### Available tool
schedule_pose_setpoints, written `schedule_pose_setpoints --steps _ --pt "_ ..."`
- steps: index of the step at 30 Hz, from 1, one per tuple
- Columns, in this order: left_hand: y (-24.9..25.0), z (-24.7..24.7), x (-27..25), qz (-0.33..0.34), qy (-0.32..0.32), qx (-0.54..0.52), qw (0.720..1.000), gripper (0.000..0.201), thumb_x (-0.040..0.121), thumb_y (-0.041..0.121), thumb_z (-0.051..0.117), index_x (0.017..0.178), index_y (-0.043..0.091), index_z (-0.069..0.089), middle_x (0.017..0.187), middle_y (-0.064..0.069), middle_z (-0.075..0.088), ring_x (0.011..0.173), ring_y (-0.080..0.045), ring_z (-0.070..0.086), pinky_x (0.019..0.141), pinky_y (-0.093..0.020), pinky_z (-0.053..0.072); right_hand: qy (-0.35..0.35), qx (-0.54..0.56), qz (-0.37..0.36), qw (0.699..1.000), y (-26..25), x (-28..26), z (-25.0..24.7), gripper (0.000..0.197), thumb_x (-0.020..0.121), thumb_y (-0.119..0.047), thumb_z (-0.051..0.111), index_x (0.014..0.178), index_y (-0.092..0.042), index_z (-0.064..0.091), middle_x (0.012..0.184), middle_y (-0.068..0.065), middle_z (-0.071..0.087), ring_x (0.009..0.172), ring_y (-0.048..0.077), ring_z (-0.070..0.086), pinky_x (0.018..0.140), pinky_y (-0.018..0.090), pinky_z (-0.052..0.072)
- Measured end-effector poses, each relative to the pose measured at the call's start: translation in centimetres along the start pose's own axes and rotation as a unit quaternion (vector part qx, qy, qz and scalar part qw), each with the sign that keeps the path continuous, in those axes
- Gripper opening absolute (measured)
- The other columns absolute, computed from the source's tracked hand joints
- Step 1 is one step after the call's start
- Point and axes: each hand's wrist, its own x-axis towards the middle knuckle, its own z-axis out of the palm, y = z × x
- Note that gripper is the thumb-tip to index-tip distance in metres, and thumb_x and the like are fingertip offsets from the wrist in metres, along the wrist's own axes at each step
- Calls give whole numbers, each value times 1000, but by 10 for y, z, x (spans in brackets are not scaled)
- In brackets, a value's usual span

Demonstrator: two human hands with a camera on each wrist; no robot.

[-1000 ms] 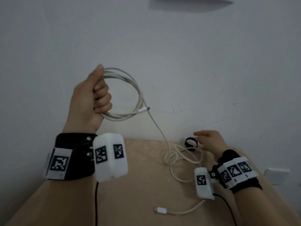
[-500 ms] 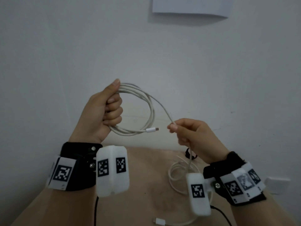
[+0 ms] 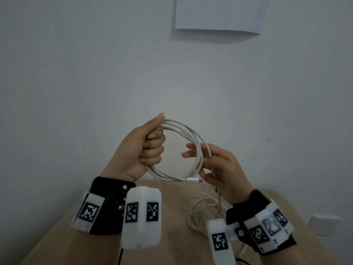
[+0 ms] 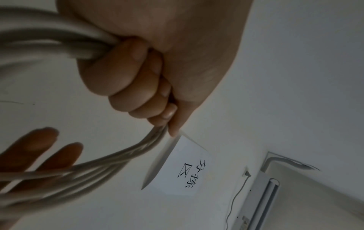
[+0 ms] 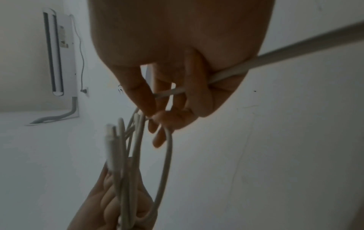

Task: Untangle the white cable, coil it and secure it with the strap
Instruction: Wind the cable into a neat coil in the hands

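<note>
While several loops of the white cable [image 3: 183, 150] hang as a round coil in the air above the worktop [image 3: 107, 236], the left hand [image 3: 141, 150] has its grip closed around the coil's left side, fingers curled over the bundled strands and thumb laid along the top. One connector [image 3: 194, 180] pokes out at the bottom of the coil, pointing right. On the coil's right side the right hand [image 3: 221, 169] pinches the loose strand, which runs through its palm; its other fingers spread out through and beside the loops. Below the coil, that strand drops to the worktop and joins a slack, tangled heap of cable [image 3: 202, 215] lying just behind the right wrist's white camera block [image 3: 219, 243]. A small dark object shows between the coil and that heap, mostly hidden by the right hand, so I cannot tell what it is.

Behind the coil stands a plain wall [image 3: 95, 73], with the worktop's far edge meeting it just below the hands. Above the coil, a sheet of paper [image 3: 219, 14] is fixed to the wall. Left of the coil the air and worktop lie open toward the left edge; right of it, a white wall socket [image 3: 324, 224] sits beyond the worktop's right edge.
</note>
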Motion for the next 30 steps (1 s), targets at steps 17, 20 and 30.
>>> schedule_pose_setpoints --steps 17,20,30 --pt "-24 10 16 43 73 -191 978 52 96 43 45 52 20 31 38 8 20 25 -2 16 26 -13 11 -72 189 -12 979 22 6 3 71 66 -33 84 126 -10 54 89 9 66 96 23 63 86 35 51" --pt "-30 13 19 40 73 -209 974 50 97 45 42 54 20 31 38 8 21 25 -2 16 26 -14 11 -34 261 -12 965 22 7 9 52 69 -31 81 110 -8 60 76 6 62 88 22 66 83 36 54" --pt "-43 21 24 30 73 -264 961 53 101 41 34 53 20 34 39 8 21 26 -3 17 30 -17 9 27 329 -10 944 8 9 21 14 90 -21 46 85 -8 51 57 -2 38 51 12 45 75 34 56"
